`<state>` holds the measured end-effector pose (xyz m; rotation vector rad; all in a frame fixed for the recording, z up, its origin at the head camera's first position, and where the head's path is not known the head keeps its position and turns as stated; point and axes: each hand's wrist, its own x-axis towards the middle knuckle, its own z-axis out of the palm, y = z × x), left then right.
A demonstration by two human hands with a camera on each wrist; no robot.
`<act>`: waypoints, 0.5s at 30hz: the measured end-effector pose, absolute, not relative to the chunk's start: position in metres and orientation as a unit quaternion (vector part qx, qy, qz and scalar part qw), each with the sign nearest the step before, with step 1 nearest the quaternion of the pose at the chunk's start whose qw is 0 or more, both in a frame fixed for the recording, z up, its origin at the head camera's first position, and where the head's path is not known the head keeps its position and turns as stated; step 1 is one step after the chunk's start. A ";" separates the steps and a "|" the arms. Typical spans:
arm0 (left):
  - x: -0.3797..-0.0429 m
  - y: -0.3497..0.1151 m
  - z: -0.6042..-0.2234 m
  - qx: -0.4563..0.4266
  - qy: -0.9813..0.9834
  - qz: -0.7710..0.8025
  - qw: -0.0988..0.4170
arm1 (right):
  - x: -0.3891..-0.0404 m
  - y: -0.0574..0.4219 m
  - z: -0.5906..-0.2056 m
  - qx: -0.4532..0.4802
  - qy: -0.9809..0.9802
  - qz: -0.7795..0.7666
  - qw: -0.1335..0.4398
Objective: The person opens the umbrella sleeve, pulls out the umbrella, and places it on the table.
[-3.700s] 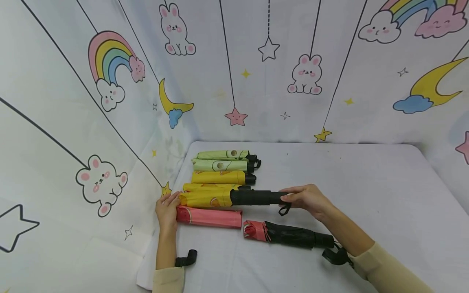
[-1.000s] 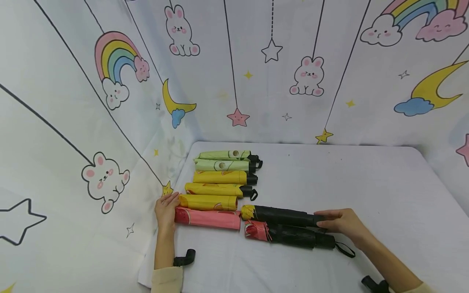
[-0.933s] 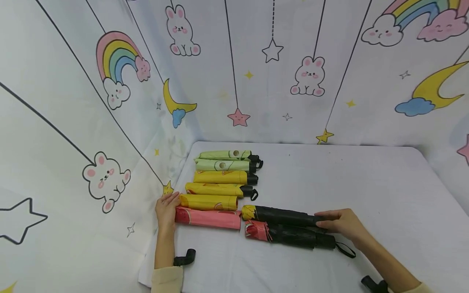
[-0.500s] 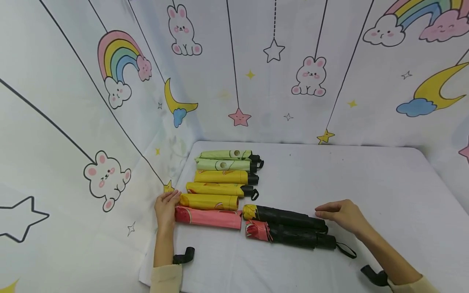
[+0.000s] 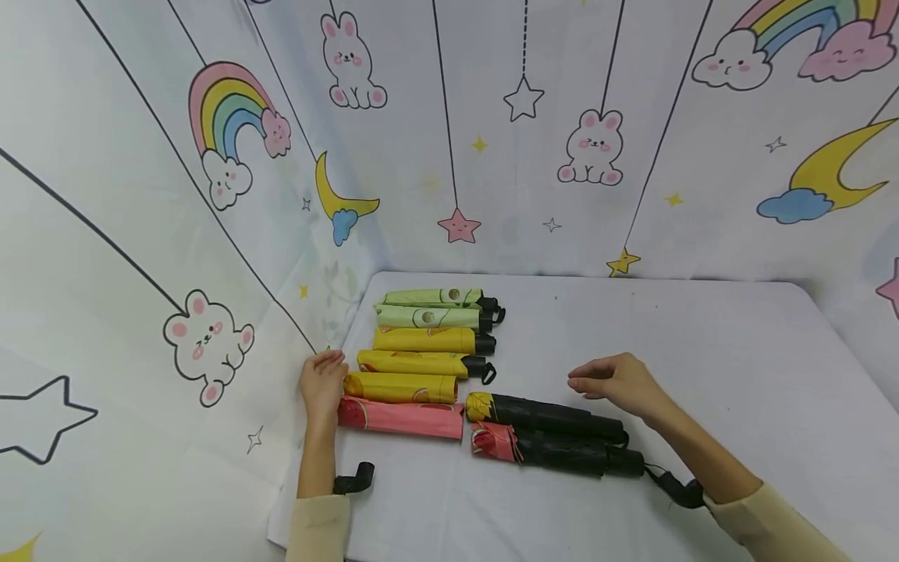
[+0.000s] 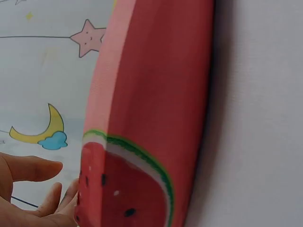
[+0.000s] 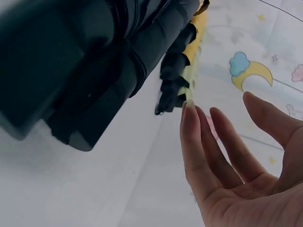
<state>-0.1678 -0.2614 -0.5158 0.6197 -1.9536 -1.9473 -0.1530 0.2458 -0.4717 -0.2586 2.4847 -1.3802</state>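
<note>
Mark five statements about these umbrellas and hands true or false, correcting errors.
1. The right hand holds nothing. True.
2. The long pink watermelon-print fabric sleeve lies beside a long yellow fruit-print fabric sleeve. True.
3. Both slim black folded umbrellas stand upright. False: the slim black folded umbrellas lie flat.
4. Two long pale-green folded umbrellas lie farthest back. True.
5. The left hand grips a black umbrella. False: the left hand is by the sleeves' left ends.
</note>
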 end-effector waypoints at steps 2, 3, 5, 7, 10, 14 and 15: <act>-0.169 -0.261 -0.512 0.211 -0.682 -0.682 0.158 | -0.159 0.239 -0.472 -0.094 0.858 -0.483 0.146; -0.170 -0.260 -0.511 0.208 -0.682 -0.683 0.158 | -0.163 0.236 -0.472 -0.097 0.855 -0.487 0.148; -0.171 -0.259 -0.507 0.206 -0.683 -0.683 0.156 | -0.168 0.231 -0.473 -0.101 0.851 -0.492 0.153; -0.171 -0.258 -0.503 0.204 -0.686 -0.682 0.151 | -0.173 0.225 -0.472 -0.104 0.848 -0.496 0.156; -0.172 -0.257 -0.499 0.199 -0.688 -0.683 0.142 | -0.180 0.216 -0.468 -0.098 0.847 -0.498 0.160; -0.175 -0.257 -0.498 0.201 -0.691 -0.682 0.134 | -0.190 0.202 -0.463 -0.090 0.848 -0.495 0.166; -0.176 -0.256 -0.498 0.202 -0.691 -0.682 0.132 | -0.193 0.199 -0.462 -0.089 0.849 -0.492 0.168</act>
